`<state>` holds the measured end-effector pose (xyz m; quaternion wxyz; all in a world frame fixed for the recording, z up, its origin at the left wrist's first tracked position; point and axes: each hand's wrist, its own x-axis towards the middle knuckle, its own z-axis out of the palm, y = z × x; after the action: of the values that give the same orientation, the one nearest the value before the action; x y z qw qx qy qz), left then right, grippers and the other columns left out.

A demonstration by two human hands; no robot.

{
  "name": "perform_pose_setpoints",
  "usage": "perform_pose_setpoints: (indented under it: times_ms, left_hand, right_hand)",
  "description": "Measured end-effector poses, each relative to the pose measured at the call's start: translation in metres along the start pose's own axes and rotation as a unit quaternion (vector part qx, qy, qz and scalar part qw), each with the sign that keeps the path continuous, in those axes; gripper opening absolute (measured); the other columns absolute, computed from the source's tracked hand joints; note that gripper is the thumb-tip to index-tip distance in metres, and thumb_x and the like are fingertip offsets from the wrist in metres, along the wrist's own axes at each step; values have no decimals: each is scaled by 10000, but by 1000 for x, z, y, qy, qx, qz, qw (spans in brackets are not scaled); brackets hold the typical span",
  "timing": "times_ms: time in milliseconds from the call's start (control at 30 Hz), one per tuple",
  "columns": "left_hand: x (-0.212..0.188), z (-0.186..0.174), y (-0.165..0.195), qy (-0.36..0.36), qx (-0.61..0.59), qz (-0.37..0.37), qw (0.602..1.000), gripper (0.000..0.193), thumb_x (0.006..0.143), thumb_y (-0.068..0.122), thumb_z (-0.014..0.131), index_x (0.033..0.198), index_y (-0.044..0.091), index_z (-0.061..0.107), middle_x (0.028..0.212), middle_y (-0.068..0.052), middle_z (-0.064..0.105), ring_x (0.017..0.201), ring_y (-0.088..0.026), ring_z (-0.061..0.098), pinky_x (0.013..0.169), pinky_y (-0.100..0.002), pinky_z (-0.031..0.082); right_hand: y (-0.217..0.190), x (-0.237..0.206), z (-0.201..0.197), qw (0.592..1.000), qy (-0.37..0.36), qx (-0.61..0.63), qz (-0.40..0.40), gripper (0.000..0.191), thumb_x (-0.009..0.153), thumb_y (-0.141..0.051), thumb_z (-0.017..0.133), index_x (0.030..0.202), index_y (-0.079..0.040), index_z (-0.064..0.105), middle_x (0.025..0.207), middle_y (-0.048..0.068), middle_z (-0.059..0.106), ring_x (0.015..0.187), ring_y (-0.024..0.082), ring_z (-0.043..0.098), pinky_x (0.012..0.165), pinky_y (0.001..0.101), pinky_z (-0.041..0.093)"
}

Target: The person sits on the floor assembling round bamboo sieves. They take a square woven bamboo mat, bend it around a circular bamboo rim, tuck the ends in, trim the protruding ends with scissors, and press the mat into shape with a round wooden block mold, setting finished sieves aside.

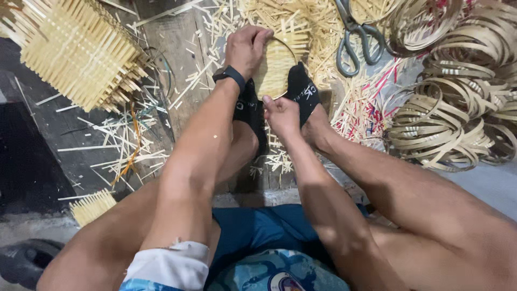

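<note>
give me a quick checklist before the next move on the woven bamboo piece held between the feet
1. Woven bamboo piece clamped between both socked feet: ok.
2. Left hand gripping its top rim: ok.
3. Right hand at its lower edge, pinching there: ok; what it pinches: cannot tell.
4. Scissors lying within reach, beyond the feet: ok.
5. Bamboo hoops stacked at right: ok.
6. Floor free of offcuts: not ok.

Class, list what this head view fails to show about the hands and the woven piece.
- Left hand: fingertips curl over the woven disc, so its far rim is hidden.
- Right hand: knuckles hide whatever it pinches.
- Disc's sides: covered by the black socks.
- Scissors: blades cut off by the top edge.
</note>
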<state>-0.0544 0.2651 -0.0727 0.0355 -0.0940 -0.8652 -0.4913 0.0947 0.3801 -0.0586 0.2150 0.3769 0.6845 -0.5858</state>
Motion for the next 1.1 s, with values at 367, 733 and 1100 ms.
perform_pose_setpoints:
  times_ms: [367,733,1100]
  left_hand:
    - [15,7,-12,-58,-106,-189,974,355,902,302,804,721,15,699,624,-30,649,579,-93,536,541,-287,457]
    - [1,-28,32,-146,-148,-92,974,364,774,204,905,1055,56,727,1055,-71,763,967,-154,717,895,-304,579]
    - [-126,-35,89,-251,220,235,913,359,718,137,750,1043,96,604,1091,-101,610,1107,-339,587,1003,-513,472]
  right_hand:
    - [-74,94,-56,994,37,36,-100,253,829,-211,903,783,3,777,697,-5,688,604,74,539,561,245,428]
    - [-166,83,-189,895,90,-246,-362,286,1032,-269,722,926,-3,735,801,53,702,695,107,604,619,305,473]
    - [-112,57,-274,831,-44,-538,-136,380,952,-365,693,1212,-89,723,1161,161,727,1032,324,703,970,476,541]
